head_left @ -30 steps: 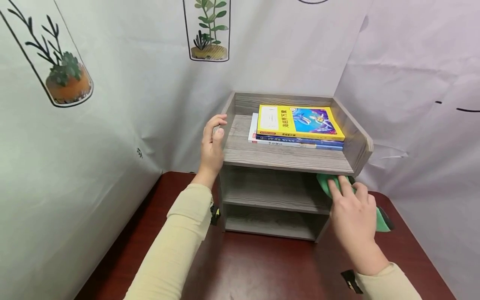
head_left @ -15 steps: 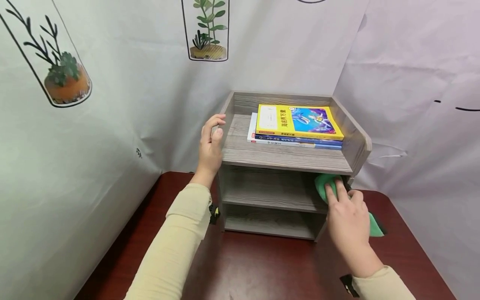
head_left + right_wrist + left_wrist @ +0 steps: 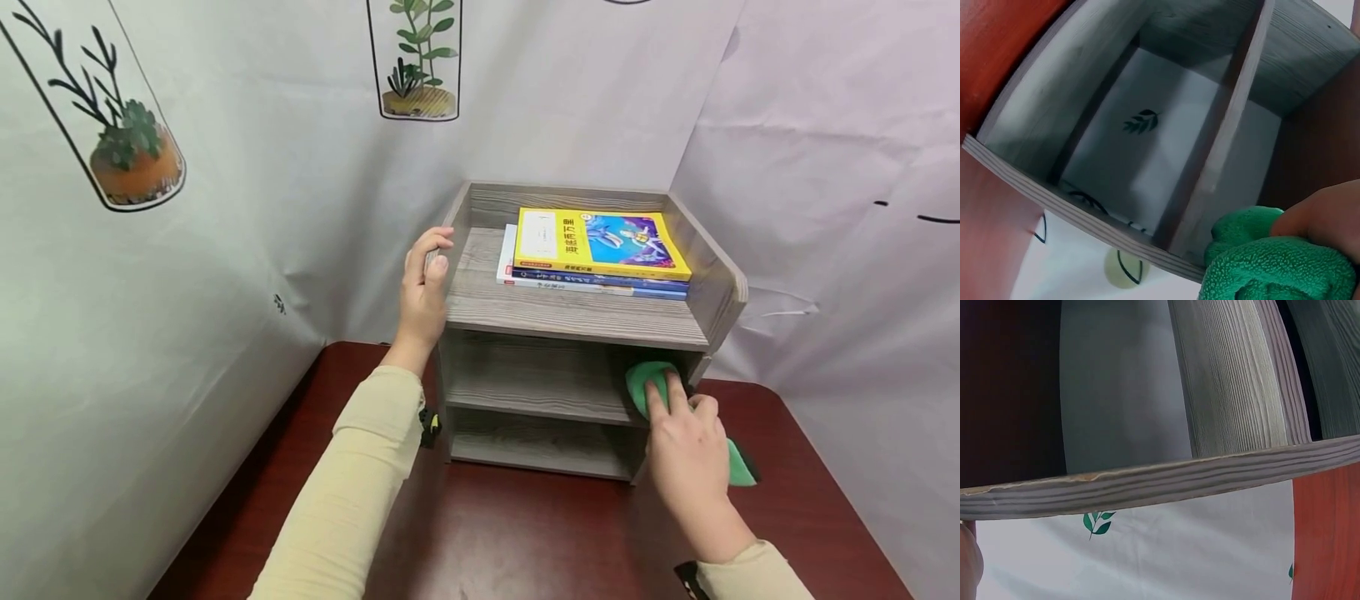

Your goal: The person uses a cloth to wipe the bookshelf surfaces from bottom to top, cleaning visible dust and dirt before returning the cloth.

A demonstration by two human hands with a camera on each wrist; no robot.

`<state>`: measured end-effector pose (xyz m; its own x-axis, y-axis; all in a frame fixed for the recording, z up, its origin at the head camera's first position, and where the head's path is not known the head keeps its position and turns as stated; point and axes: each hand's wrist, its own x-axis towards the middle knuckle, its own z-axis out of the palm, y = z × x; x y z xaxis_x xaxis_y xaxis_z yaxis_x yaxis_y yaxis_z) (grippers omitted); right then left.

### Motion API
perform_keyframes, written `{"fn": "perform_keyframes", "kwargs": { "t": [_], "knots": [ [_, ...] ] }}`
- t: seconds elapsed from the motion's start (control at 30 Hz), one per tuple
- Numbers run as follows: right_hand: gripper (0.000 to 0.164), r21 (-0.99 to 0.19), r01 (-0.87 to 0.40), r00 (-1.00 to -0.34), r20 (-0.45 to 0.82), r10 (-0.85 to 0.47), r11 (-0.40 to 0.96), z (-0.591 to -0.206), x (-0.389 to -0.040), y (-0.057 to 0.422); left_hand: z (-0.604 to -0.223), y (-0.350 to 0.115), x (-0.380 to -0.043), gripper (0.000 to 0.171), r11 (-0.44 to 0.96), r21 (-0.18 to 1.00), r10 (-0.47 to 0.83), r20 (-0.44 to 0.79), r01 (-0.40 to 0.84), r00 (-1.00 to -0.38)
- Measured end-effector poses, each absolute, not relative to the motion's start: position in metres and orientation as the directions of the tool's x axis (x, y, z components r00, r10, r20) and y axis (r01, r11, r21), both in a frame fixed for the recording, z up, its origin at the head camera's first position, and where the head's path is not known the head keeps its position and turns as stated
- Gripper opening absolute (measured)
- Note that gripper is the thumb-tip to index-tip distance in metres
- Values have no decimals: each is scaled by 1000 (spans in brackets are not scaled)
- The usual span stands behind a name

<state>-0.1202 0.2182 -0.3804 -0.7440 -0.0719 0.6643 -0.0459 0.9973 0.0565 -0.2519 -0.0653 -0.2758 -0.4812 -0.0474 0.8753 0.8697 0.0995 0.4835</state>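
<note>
Green cloth (image 3: 645, 387) is gripped in your right hand (image 3: 688, 446), which hides its middle, at the right side of the shelf (image 3: 570, 327), while your left hand (image 3: 423, 292) holds the left side, nearly cut off in its wrist view.

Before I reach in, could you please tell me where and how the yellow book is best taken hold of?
Probably the middle of its spine edge, from the front: the yellow book lies flat on the other books, spine outward, and the shelf has no front wall there. The right end looks tighter, close to the side wall.
</note>
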Motion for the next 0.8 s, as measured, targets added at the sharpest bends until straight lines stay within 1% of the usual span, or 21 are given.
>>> {"fn": "perform_keyframes", "kwargs": {
  "t": [0.17, 0.37, 0.6, 0.73, 0.8],
  "knots": [
    [58, 43, -17, -788, 615, -40, 999, -389, -118, 217, -276, -64, -251, 24, 98, 496, -46, 868, 863, -494],
    [57, 37, -13, -781, 624, -33, 999, -395, -119, 215, -276, -64, -250, 24, 93, 510, -50, 860, 855, -508],
    [45, 13, 5, -773, 634, -4, 1000, -399, -125, 210, -276, -65, -249, 25, 87, 513, -51, 859, 854, -510],
    [46, -5, 5, -775, 632, 7, 1000, -399, -129, 207, -275, -65, -250, 25, 80, 512, -53, 859, 855, -510],
    [48, -19, 10, -787, 616, 20, 1000, -398, -131, 206, -276, -66, -250, 25, 77, 515, -57, 857, 854, -512]
  ]
}}
